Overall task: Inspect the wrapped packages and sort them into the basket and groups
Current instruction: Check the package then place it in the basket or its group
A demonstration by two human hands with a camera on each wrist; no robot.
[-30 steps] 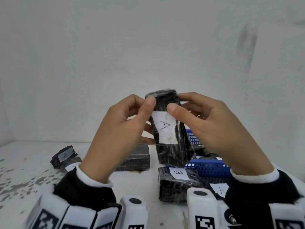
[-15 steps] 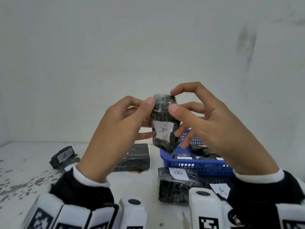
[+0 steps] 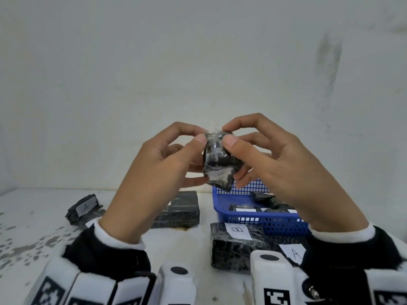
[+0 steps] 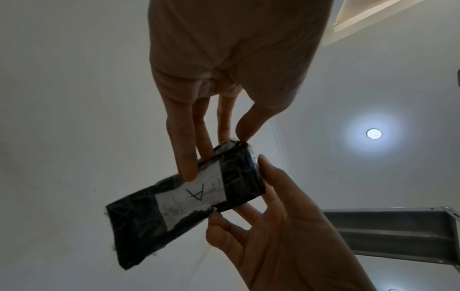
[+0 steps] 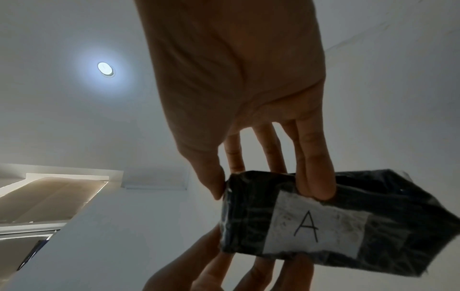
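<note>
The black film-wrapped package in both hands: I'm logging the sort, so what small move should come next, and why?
Probably carry the black film-wrapped package, pinched by the left hand and right hand, toward the A-labelled black package at left: its white label reads A.

Left hand (image 3: 158, 170) and right hand (image 3: 284, 170) raised together, fingertips seemingly pinching inward.

White bench (image 3: 33, 234) with grey paint chips at left, A package (image 3: 84, 208) far left, unlabelled black package (image 3: 179, 209) mid, blue basket (image 3: 259, 223) right, B package (image 3: 236, 245) just before it, A label (image 3: 294, 253) beside
</note>
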